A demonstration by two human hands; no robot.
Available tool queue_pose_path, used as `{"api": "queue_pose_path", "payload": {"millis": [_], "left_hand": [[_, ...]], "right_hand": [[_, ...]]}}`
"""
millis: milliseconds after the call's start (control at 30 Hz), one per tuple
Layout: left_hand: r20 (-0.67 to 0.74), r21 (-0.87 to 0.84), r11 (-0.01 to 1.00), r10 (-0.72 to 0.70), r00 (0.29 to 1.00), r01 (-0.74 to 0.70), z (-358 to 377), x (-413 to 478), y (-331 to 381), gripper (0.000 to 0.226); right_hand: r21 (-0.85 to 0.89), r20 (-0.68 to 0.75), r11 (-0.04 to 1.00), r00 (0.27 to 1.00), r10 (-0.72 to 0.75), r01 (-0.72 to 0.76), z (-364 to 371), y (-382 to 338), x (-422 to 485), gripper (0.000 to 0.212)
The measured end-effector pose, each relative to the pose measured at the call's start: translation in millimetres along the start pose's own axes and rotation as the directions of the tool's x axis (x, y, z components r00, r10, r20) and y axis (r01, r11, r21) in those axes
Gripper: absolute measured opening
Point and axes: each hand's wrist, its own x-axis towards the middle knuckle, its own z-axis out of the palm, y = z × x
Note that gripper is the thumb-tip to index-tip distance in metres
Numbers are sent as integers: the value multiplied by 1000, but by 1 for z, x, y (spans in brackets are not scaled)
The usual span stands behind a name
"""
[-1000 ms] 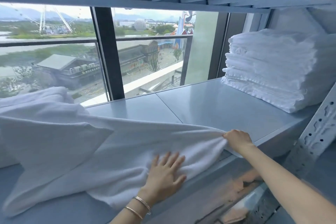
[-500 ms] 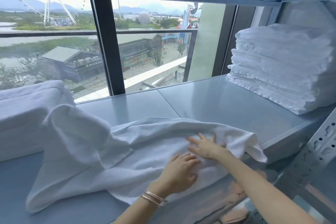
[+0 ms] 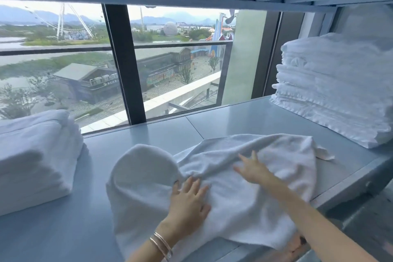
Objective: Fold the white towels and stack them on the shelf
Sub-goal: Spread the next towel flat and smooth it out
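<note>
Towel: the loose towel lies half-folded on the shelf under both hands, its near edge hanging over the shelf front by the wrists.
Left hand: the left hand lies flat on the cloth with fingers straight, gripping nothing. It likely pins the layers so they do not slide.
Right hand: the right hand, just beyond and right of the left, rests palm down with fingers spread, also grasping nothing. It looks set to smooth creases.
Hump: just left of the left hand the cloth rises in a rounded hump, a fold not yet pressed down.
Stacks: a tall stack stands well right of the right hand. A lower pile sits well left of the left hand. Either could take this towel.
Writing: a sign on a building outside the window is too small to read. No label shows on the towels.
</note>
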Motion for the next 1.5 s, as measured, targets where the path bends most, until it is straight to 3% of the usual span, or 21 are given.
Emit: {"api": "queue_pose_path", "payload": {"millis": [67,200,267,367,433,667,800,933,1033,1067,1133,1167,1233,1333,1400,1500], "left_hand": [[7,-13,999,-40,999,40,10,18,10,59],[-95,-40,998,-57,994,54,9,47,14,56],[-139,-66,996,-66,988,57,9,59,16,56],[-275,-127,992,-27,961,-8,14,67,21,32],[-368,-130,991,-7,930,-44,11,68,24,19],[-477,22,1000,13,879,-3,-4,48,3,19],[-529,125,985,-34,848,118,-23,17,-27,22],[-527,167,930,-197,827,328,-35,-27,-59,29],[-527,168,896,-271,805,411,-33,-61,-70,28],[-524,174,892,-274,806,417,-31,-68,-70,28],[-498,204,892,-260,827,403,-25,-78,-67,31],[-480,226,895,-242,843,386,-23,-80,-65,33],[-436,262,905,-199,878,335,-19,-85,-66,35],[-398,274,913,-178,900,302,-22,-99,-69,36],[-403,280,903,-196,894,324,-28,-114,-71,36],[-338,275,889,-268,902,367,-34,-142,-73,30]], "right_hand": [[-46,125,997,990,-58,64,20,-2,-7,67],[-156,-53,982,992,-117,108,24,18,2,62],[-206,-68,967,984,-166,149,14,32,18,64],[-249,-43,939,966,-256,238,5,54,41,98],[-264,-51,925,953,-298,274,-1,71,56,106],[-292,-52,870,901,-430,398,-28,131,110,79],[-314,-35,850,890,-455,422,-41,147,136,71],[-308,4,892,938,-347,331,-56,152,156,46],[-363,-89,900,953,-291,241,-60,119,147,40],[-396,-176,871,907,-382,290,-56,100,137,34],[-291,-269,781,736,-622,553,-41,59,108,31],[-155,-231,722,686,-690,674,-33,37,87,32],[84,-67,633,638,-767,770,-20,0,53,43],[116,-21,506,512,-859,855,-9,-37,31,65],[45,-1,483,483,-876,875,-8,-52,30,74],[150,24,511,514,-858,846,-18,-68,32,74]]}}
